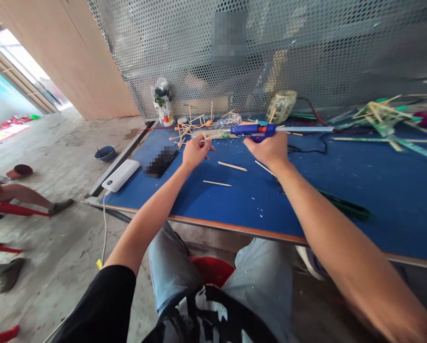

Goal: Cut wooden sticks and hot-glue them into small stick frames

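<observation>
My right hand (273,150) is wrapped round a blue hot glue gun (251,131), whose nozzle points left. A long pale glue stick (306,128) juts out of its back end. To the left of the nozzle, my left hand (196,152) is closed, its fingertips pinching a thin wooden stick (216,133); the grip is partly hidden. Just beyond that hand lies a small frame of wooden sticks (190,127) with orange bits at some joints. Two loose sticks, one blunt (232,166) and one pointed (217,183), rest on the blue table (184,200) between my arms.
A black phone (161,162) and a white power bank (121,175) with a cable lie at left. Along the metal mesh stand a decorated cup (163,105) and a glass jar (281,105). A stick structure (381,119) is at right; a green tool (345,205) lies near my right forearm.
</observation>
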Tool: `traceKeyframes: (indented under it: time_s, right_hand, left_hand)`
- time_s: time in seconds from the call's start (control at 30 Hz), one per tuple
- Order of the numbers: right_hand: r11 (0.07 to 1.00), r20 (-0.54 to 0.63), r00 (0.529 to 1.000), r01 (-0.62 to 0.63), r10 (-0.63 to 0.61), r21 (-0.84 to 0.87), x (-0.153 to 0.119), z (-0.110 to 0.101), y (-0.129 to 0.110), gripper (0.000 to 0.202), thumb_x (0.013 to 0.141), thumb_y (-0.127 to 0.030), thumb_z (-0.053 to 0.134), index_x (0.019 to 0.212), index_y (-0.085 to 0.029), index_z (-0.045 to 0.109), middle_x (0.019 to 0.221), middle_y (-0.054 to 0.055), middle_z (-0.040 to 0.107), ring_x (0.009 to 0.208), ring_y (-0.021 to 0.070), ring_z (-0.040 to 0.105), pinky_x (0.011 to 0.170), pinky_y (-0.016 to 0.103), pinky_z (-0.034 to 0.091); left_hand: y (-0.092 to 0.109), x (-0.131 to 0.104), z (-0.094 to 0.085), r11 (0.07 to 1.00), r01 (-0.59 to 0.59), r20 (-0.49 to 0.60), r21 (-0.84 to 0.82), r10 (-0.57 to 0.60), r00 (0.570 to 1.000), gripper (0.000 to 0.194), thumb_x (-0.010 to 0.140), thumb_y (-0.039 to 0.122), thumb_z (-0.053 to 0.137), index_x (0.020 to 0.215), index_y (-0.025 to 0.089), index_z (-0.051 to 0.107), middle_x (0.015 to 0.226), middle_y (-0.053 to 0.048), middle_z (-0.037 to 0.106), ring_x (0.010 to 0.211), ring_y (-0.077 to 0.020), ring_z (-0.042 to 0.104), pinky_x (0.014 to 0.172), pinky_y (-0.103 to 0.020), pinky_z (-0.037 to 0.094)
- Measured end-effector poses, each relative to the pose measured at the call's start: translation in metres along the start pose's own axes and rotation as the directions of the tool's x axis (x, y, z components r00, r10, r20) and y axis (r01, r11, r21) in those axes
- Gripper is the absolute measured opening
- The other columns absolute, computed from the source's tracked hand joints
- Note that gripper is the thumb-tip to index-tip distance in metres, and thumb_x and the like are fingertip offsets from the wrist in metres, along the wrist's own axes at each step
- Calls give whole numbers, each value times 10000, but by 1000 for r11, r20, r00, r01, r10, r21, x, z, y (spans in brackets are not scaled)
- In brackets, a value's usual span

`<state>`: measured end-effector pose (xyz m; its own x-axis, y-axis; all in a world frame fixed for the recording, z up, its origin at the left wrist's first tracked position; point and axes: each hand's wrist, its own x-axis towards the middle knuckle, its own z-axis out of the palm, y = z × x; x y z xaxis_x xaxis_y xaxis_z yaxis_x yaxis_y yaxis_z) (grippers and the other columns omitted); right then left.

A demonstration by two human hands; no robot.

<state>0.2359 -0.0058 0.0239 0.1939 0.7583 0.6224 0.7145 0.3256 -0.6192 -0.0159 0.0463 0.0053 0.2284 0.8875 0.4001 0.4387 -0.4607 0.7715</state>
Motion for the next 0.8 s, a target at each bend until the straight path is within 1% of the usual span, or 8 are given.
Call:
traceKeyframes:
  time_s: [0.13,0.3,0.43,0.57,0.8]
  right_hand:
    - [999,-6,1000,3,-3,-37,1,1,2,433,796,-316,780,1218,-221,790,1070,136,820,1240,407,741,1103,567,593]
    - [999,-4,1000,25,-25,-40,1,0,-1,359,778,-304,767,1123,-224,830,988,118,828,1146,401,778,1070,568,615]
    - [998,3,999,50,-50,-39,1,-1,-2,323,783,-306,765,1089,-236,837,998,110,838,1126,393,786,1063,561,623]
    - [999,-7,1000,27,-27,-31,1,1,1,309,788,-307,771,1082,-233,831,957,111,828,1111,394,785,1059,564,621]
    - [1000,-27,1000,-9,8,-24,1,4,5,311,782,-312,812,1080,-223,803,1024,155,825,1155,416,764,1040,549,618]
  left_hand:
    - [1,0,0,1000,8,-10,4,-7,1000,222,1068,367,570,1052,204,720,895,-28,858,465,-86,670,556,-235,520]
    - [3,-1,-1,1000,8,-10,16,-8,1000,255,1082,392,559,1138,211,729,910,-28,860,472,-85,671,565,-237,525]
    - [3,-1,-1,1000,6,-20,19,-6,1000,256,1079,390,560,1151,213,730,903,-20,861,468,-81,662,565,-235,528]
    - [2,-1,-1,1000,0,-22,9,1,1000,261,1079,394,562,1154,210,732,901,-36,861,468,-92,664,552,-247,523]
    - [2,-1,0,1000,-5,-31,14,5,999,234,1080,387,563,1154,218,707,901,-16,861,463,-85,659,554,-241,517]
